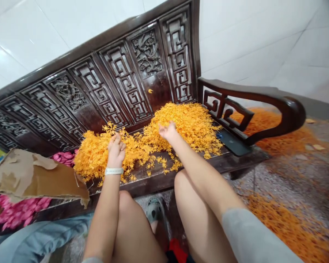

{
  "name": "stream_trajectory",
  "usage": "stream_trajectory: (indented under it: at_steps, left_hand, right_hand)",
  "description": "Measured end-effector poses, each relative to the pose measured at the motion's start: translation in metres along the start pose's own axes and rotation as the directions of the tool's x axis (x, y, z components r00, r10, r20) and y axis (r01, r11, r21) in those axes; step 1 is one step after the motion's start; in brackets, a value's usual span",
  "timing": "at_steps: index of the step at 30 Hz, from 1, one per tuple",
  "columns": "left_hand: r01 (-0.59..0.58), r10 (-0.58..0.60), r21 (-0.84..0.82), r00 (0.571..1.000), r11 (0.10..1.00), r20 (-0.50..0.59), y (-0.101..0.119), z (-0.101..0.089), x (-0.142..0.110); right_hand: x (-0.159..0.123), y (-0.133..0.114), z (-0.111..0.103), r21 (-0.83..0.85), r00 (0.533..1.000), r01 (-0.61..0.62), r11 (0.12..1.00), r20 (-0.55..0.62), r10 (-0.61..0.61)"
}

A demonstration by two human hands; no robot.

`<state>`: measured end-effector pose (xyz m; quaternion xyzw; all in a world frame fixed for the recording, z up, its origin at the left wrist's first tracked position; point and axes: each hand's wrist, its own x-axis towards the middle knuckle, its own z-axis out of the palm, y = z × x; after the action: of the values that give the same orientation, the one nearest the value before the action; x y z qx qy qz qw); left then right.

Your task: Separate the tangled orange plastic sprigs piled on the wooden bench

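Two heaps of small, spiky yellow flower-like pieces lie on the dark wooden bench, a left heap (pixel 91 153) and a larger right heap (pixel 192 124). My left hand (pixel 116 151), with a pale band at the wrist, is over the left heap. Its fingers are closed in a pinch, and a yellow flower piece (pixel 109 128) shows at the fingertips. Over the near side of the right heap is my right hand (pixel 168 131), fingers apart, with nothing visible in them. One single yellow piece (pixel 150 91) shows against the backrest, apart from the heaps.
A torn cardboard piece (pixel 44 175) stands at left, beside pink petal-like pieces (pixel 22 212). Another person's jeans-clad leg (pixel 41 233) is at lower left. A dark phone (pixel 233 142) lies by the armrest (pixel 263 98). Orange pieces (pixel 285 223) cover the floor at right.
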<state>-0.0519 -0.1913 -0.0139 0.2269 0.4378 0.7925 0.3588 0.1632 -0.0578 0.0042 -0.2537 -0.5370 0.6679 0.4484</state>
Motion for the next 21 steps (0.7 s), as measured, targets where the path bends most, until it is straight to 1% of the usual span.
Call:
stream_trajectory:
  at_steps: [1,2,4,5,7,8,10,12,13,14,15,16,17,18,19,20,21]
  left_hand:
    - [0.023,-0.023,0.01,0.999,1.0,0.026,-0.005,0.005,-0.003]
    - [0.041,-0.043,0.026,0.998,0.999,0.05,-0.01,0.011,-0.005]
    - [0.051,-0.056,0.057,0.994,0.997,0.091,-0.018,0.021,-0.009]
    - [0.044,-0.051,0.066,0.993,0.997,0.106,-0.021,0.025,-0.011]
    - [0.019,-0.027,0.077,0.994,0.997,0.107,-0.026,0.032,-0.014]
    - [0.008,-0.015,0.082,0.996,0.997,0.092,-0.027,0.034,-0.014]
    - [-0.003,-0.003,0.105,0.999,0.994,0.054,-0.028,0.036,-0.013]
    - [-0.001,-0.004,0.131,0.999,0.991,0.038,-0.026,0.033,-0.011]
    - [-0.001,-0.004,0.141,0.999,0.99,0.039,-0.024,0.03,-0.01]
    - [-0.004,-0.002,0.147,0.999,0.989,0.041,-0.021,0.027,-0.008]
    - [-0.012,0.007,0.15,0.999,0.989,0.037,-0.018,0.023,-0.006]
    - [-0.026,0.022,0.152,0.999,0.988,0.024,-0.015,0.018,-0.004]
    - [-0.04,0.04,0.152,0.999,0.988,0.005,-0.012,0.014,-0.002]
    - [-0.05,0.053,0.153,0.998,0.987,-0.016,-0.009,0.01,0.0]
    - [-0.053,0.059,0.156,0.998,0.986,-0.035,-0.007,0.006,0.002]
    - [-0.039,0.046,0.158,0.998,0.987,-0.042,-0.006,0.004,0.003]
    - [-0.01,0.016,0.157,0.999,0.988,-0.04,-0.005,0.003,0.003]
  right_hand:
    - [0.004,0.009,0.002,0.015,0.999,-0.039,0.999,-0.032,0.039]
    - [0.006,0.016,0.006,0.032,0.996,-0.084,0.996,-0.039,0.085]
    - [0.008,0.023,0.018,0.068,0.987,-0.162,0.984,-0.002,0.162]
    - [0.007,0.024,0.025,0.071,0.98,-0.193,0.979,0.062,0.189]
    - [0.004,0.024,0.036,0.013,0.948,-0.211,0.977,0.247,0.201]
    - [0.003,0.025,0.04,-0.037,0.922,-0.184,0.982,0.339,0.185]
    - [0.002,0.028,0.045,-0.131,0.869,-0.072,0.989,0.479,0.127]
    - [0.003,0.035,0.048,-0.171,0.822,0.023,0.985,0.564,0.079]
    - [0.004,0.038,0.048,-0.183,0.802,0.04,0.982,0.592,0.078]
    - [0.005,0.04,0.049,-0.2,0.804,0.041,0.979,0.589,0.087]
    - [0.005,0.039,0.048,-0.223,0.832,0.028,0.974,0.545,0.101]
    - [0.004,0.035,0.048,-0.23,0.88,0.005,0.973,0.463,0.105]
    - [0.003,0.029,0.047,-0.2,0.922,-0.018,0.98,0.375,0.094]
    - [0.0,0.019,0.045,-0.118,0.946,-0.029,0.993,0.317,0.065]
    - [-0.003,0.008,0.043,0.015,0.949,-0.028,0.999,0.313,0.022]
    - [-0.006,-0.003,0.042,0.18,0.93,-0.032,0.983,0.365,-0.036]
    - [-0.01,-0.013,0.04,0.343,0.894,-0.057,0.937,0.436,-0.105]
